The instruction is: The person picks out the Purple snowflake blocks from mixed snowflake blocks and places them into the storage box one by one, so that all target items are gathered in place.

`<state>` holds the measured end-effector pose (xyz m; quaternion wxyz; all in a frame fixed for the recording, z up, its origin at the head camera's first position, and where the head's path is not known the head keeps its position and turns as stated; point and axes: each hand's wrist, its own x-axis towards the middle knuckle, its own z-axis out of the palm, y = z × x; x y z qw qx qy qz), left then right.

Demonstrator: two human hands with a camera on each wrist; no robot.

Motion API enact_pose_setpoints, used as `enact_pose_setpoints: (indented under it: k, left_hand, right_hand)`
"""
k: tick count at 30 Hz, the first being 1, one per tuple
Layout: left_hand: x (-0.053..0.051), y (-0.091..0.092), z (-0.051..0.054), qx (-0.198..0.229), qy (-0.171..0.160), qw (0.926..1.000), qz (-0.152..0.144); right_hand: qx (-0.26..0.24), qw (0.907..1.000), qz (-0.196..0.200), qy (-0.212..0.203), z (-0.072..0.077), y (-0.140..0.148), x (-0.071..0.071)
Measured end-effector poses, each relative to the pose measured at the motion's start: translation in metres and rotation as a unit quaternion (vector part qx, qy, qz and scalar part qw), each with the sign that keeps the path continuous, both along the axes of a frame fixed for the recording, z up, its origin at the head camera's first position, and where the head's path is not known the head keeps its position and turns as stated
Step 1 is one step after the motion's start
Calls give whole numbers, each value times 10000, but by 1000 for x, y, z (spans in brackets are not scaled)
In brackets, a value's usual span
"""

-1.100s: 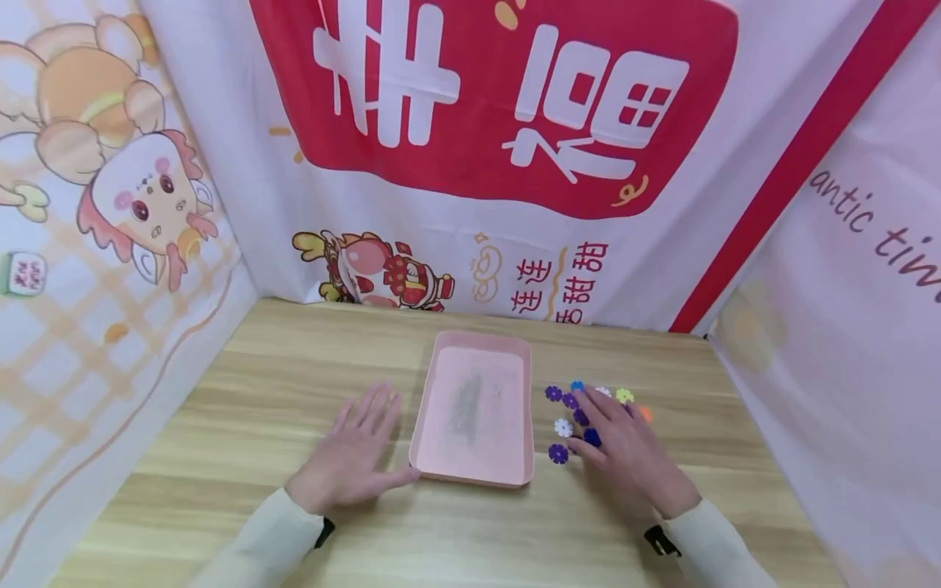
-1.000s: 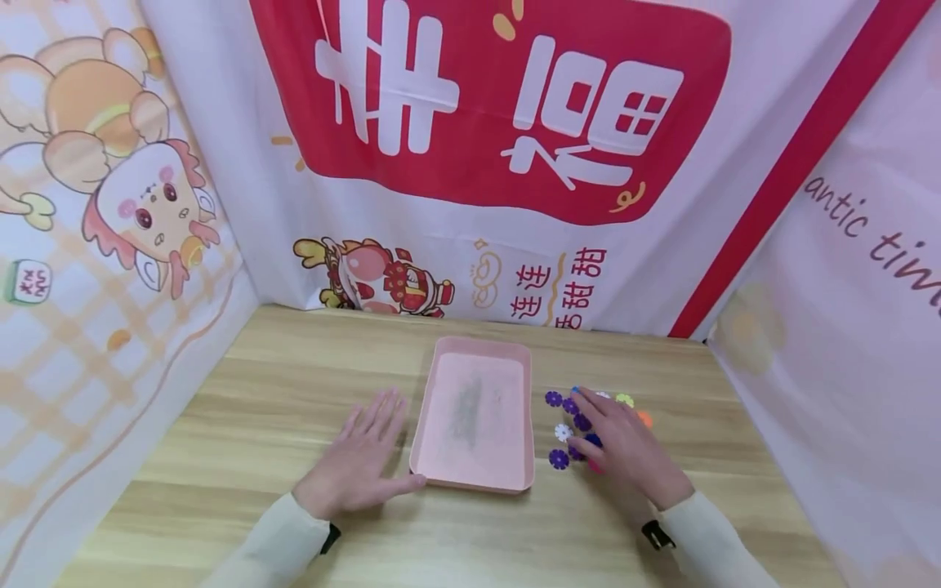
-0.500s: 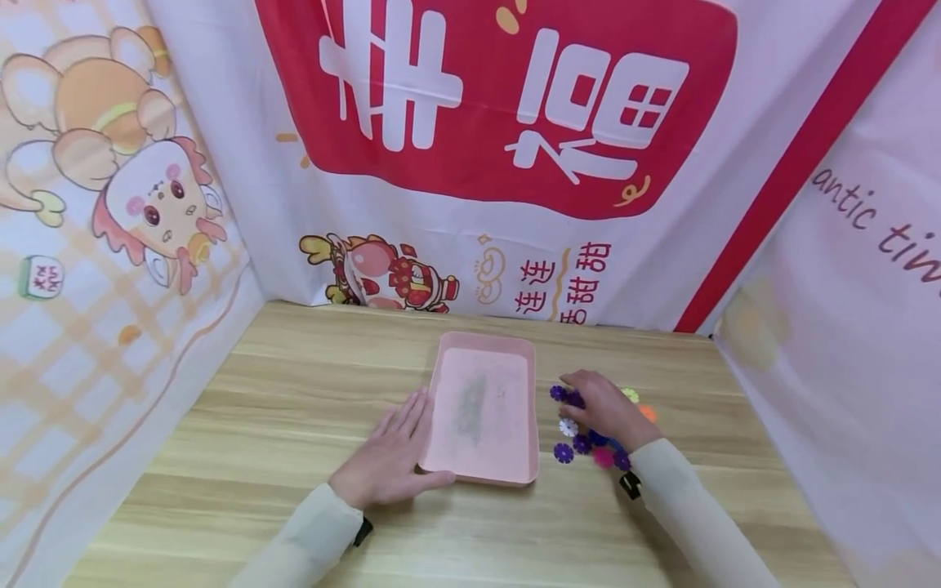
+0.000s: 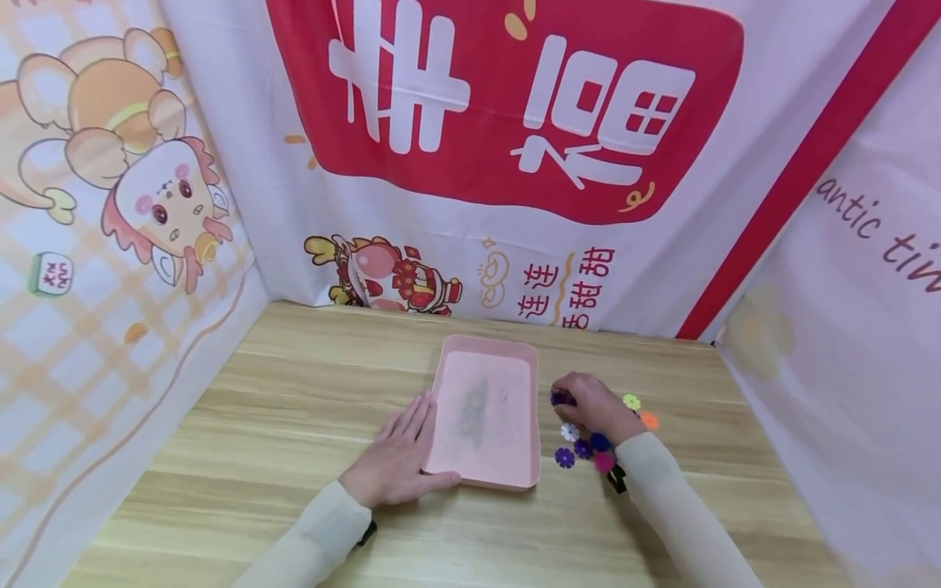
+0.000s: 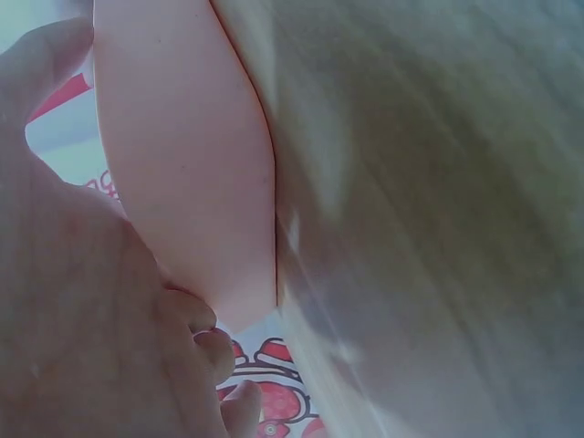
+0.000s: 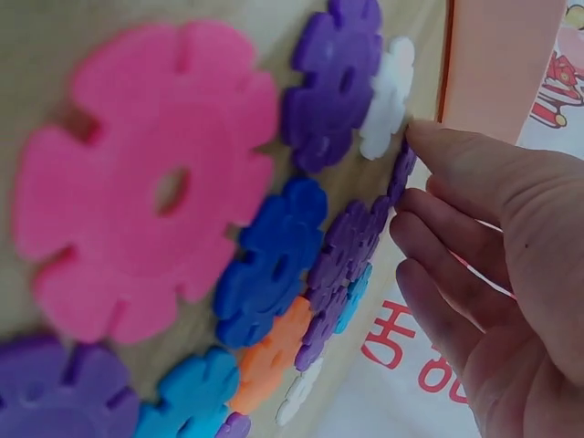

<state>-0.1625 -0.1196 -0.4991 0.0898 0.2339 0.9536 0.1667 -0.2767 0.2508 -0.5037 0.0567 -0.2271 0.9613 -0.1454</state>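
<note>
Purple flower-shaped disc [image 6: 402, 173], pinched at its edge between thumb and fingertip of the right hand [image 4: 599, 406], close by the right side of a pink tray [image 4: 515, 408]. Set the grip narrow, apparently to pick out one thin piece from close neighbours; could not tell whether lifted off the wooden table [image 4: 331, 359]. Bent the remaining fingers loosely behind. Scattered beside and beneath the hand: white disc [image 4: 569, 432], dark blue disc [image 4: 599, 443], pink disc [image 4: 604, 462], with orange disc [image 4: 649, 420] and yellow-green disc [image 4: 631, 401] farther right, bunched seemingly for short reach from the one hand. Laid the left hand [image 4: 393, 465] along the tray's left wall, fingers straight and gripping nothing, thumb stretched to the near corner, likely to brace a light tray against sliding. Set the tray open side up between both hands, presumably within easy reach of each, grey smudge [image 4: 474, 412] across its floor. Hung beyond, red-and-white cloth [image 4: 573, 204], probably to screen off the workspace.
</note>
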Motion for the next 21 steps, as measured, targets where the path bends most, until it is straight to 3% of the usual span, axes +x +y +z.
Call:
enact_pose_setpoints:
  k: [8,15,21]
  left_hand:
    - [0,2,-1,-97,189,9998,-12]
    - [-1,4,1,-109,245,9996,-10]
    - [1,5,1,-135,264,9996,-6]
  right_hand:
    - [-215,9994,-128,-231,2,4,-10]
    - [-280,9984,412,251,10,9,-12]
    - [-127,9977,655,108,25,4,-6]
